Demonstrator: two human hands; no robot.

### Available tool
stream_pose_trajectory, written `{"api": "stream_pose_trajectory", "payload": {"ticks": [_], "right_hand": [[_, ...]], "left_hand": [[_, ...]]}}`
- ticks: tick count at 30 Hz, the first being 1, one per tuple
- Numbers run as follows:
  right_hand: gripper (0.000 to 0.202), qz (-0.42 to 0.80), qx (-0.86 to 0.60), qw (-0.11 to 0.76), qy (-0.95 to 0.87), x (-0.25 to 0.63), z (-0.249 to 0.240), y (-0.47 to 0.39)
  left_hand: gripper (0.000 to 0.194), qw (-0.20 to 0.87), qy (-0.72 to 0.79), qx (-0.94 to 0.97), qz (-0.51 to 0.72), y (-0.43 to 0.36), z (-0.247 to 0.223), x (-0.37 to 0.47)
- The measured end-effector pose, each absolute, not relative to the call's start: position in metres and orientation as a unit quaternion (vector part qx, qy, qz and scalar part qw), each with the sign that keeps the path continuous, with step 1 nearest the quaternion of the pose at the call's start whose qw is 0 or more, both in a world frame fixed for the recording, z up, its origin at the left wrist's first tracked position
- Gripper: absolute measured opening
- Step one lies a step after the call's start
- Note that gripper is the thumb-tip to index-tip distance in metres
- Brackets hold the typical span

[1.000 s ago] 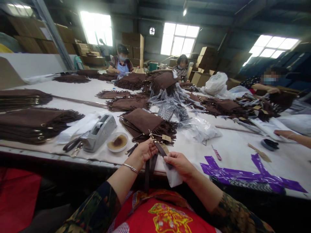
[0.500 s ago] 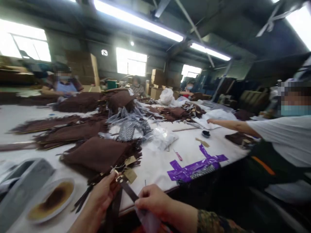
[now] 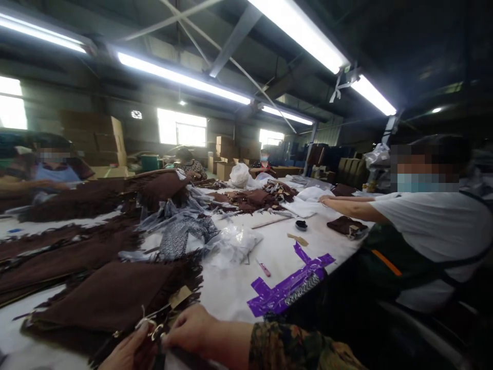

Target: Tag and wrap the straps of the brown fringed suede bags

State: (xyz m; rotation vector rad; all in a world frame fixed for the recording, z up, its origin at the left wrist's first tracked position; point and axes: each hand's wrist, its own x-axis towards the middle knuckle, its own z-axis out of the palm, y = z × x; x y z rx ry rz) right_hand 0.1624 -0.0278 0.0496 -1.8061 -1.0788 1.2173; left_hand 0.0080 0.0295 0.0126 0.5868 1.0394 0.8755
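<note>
At the bottom edge, my left hand pinches a gold-coloured metal clasp beside a brown fringed bag. Close against the clasp, my right hand is closed, fingers curled, on a dark strap that hangs down below it. The strap is mostly hidden, and its lower part runs out of view. A tan paper tag on a white string lies between the bag's fringe and my right hand. The bag rests flat on the white table.
More brown fringed bags lie to the left. Clear plastic bags, a pink cutter, a dark round container and purple tape along the edge lie ahead. A co-worker reaches over the table at right; others sit across it.
The camera has turned right and tilted up, so the scene sits further left. My right hand has moved from down the strap up to the clasp at my left hand's fingers.
</note>
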Motion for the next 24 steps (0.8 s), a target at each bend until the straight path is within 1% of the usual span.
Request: {"api": "stream_pose_trajectory", "payload": {"ticks": [3,5,8,10,13,18,22,24], "right_hand": [[0.015,0.468,-0.689,0.364,-0.417,0.153,0.043,-0.013],[0.015,0.470,-0.683,0.373,-0.416,0.148,0.039,-0.007],[0.014,0.474,-0.679,0.368,-0.422,0.143,0.040,-0.004],[0.013,0.471,-0.673,0.366,-0.437,0.140,0.045,-0.002],[0.014,0.451,-0.676,0.365,-0.455,0.135,0.052,-0.001],[0.015,0.439,-0.672,0.357,-0.477,0.130,0.046,0.006],[0.025,0.441,-0.652,0.376,-0.489,0.130,0.031,0.012],[0.032,0.447,-0.637,0.393,-0.489,0.132,0.026,0.013]], "left_hand": [[0.007,0.741,0.467,0.274,0.397,0.031,0.008,0.000],[0.008,0.752,0.458,0.266,0.392,0.031,0.005,-0.003],[0.003,0.771,0.450,0.240,0.381,0.028,0.005,-0.001],[0.002,0.760,0.457,0.244,0.392,0.023,0.008,0.002],[0.010,0.719,0.483,0.275,0.416,0.013,0.015,0.006],[0.017,0.700,0.493,0.297,0.423,0.002,0.015,0.006],[0.020,0.684,0.496,0.314,0.433,-0.001,0.010,0.005],[0.021,0.693,0.486,0.312,0.432,-0.003,0.011,0.005]]}}
